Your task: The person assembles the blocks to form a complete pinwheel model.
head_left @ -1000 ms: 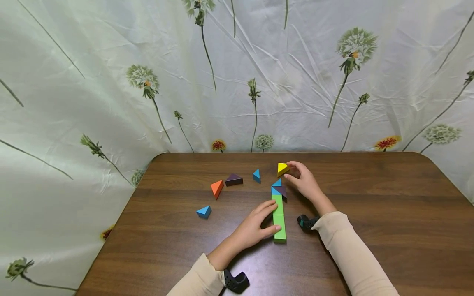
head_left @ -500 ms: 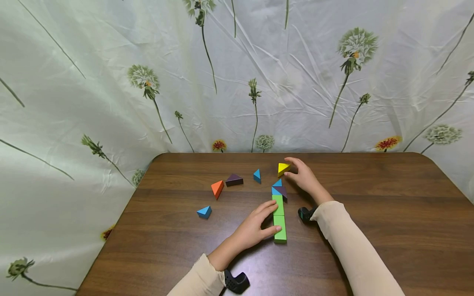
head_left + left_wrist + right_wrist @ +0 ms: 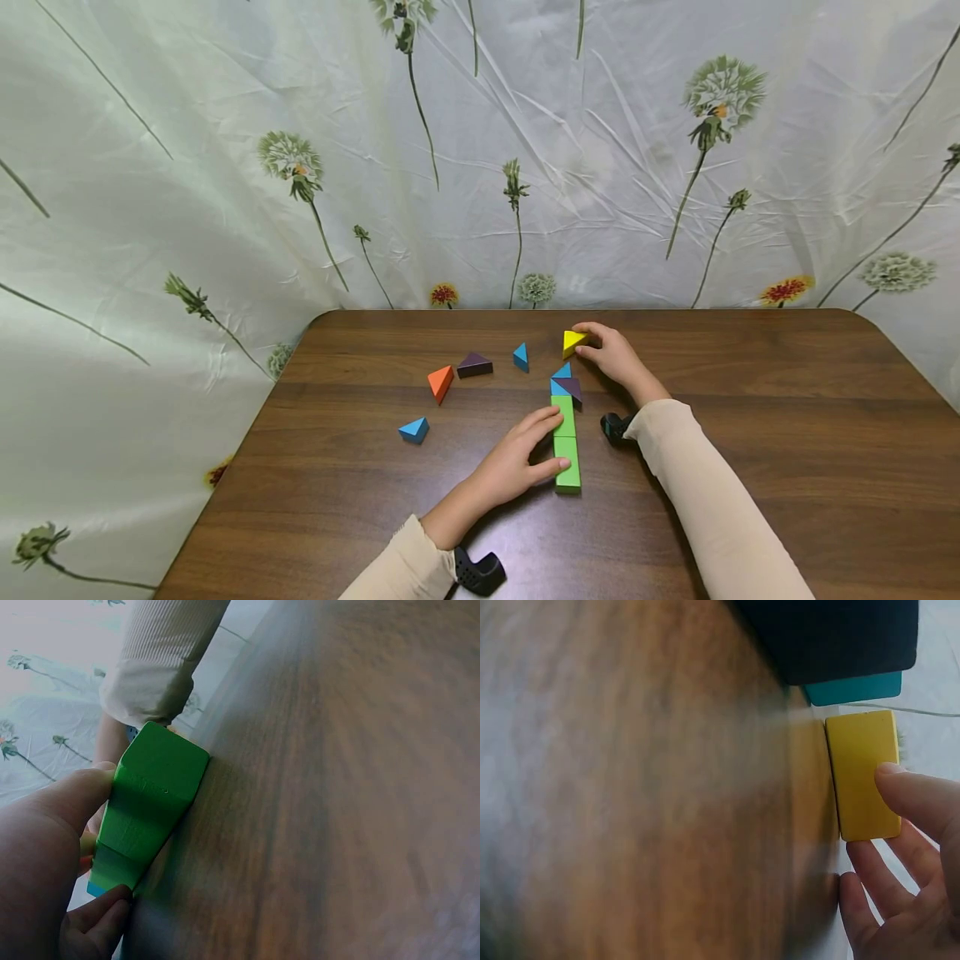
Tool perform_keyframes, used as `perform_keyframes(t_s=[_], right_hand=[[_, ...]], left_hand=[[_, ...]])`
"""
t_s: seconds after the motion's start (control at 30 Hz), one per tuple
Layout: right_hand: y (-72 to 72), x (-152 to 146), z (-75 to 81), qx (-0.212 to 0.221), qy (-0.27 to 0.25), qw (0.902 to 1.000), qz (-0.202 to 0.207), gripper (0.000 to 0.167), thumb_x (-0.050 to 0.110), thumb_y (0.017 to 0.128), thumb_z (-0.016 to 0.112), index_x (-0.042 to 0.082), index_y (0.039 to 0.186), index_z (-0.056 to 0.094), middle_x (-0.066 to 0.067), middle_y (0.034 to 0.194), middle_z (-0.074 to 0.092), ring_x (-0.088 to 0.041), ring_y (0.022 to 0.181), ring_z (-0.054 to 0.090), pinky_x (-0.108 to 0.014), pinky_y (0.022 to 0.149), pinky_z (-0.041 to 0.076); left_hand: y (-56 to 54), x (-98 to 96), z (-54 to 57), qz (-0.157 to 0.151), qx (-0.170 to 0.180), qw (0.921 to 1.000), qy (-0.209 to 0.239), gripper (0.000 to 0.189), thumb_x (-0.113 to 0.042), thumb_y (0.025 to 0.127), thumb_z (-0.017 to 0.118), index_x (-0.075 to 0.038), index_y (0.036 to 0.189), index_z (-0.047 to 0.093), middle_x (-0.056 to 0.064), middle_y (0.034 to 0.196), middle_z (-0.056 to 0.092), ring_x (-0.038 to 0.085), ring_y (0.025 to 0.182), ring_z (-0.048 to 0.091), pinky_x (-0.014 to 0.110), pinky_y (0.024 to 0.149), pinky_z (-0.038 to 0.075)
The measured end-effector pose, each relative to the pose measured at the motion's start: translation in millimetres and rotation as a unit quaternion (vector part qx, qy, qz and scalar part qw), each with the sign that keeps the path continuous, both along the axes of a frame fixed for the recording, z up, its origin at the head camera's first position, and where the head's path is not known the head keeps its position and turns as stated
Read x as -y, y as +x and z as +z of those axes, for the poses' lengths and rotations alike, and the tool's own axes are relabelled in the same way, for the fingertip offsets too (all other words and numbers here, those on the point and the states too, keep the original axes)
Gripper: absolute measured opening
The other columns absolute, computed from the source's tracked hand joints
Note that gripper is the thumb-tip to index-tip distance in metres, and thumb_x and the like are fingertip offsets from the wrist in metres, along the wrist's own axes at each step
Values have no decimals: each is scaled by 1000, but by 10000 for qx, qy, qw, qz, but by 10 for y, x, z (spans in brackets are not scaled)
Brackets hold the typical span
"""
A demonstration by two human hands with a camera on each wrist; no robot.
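Right hand (image 3: pixel 613 357) shifted, pinches yellow block (image 3: pixel 572 341) near table edge (image 3: pixel 510 314); left hand (image 3: pixel 510 458), spread, touches green blocks (image 3: pixel 568 450).

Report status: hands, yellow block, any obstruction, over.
Left hand touching green blocks. Right hand pinching yellow block, beyond the row's far blue triangle. No obstruction visible between those two.

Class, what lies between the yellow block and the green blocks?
In the head view, blue triangles and a dark purple triangle lie between the yellow block and the green blocks.
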State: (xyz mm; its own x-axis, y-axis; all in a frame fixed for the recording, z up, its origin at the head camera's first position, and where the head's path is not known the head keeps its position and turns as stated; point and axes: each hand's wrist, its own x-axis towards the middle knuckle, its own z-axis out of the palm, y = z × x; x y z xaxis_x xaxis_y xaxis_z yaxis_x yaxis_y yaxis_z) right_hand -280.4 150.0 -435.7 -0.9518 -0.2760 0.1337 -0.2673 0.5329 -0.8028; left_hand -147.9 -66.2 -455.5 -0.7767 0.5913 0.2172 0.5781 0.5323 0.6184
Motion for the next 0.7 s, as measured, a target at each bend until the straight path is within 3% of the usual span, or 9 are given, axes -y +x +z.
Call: perform_keyframes(t_s=[0.7], right_hand=[[29,50,-9,-73,-44,9999,113,27,1,89,53,-1,117,55,-20,115,54,-34,102,51,-46,86,41]], left_hand=[[6,1,0,-5,31,10000,14,61,-44,88,53,-10,137,38,-3,142,29,14,128,28,37,100,30]])
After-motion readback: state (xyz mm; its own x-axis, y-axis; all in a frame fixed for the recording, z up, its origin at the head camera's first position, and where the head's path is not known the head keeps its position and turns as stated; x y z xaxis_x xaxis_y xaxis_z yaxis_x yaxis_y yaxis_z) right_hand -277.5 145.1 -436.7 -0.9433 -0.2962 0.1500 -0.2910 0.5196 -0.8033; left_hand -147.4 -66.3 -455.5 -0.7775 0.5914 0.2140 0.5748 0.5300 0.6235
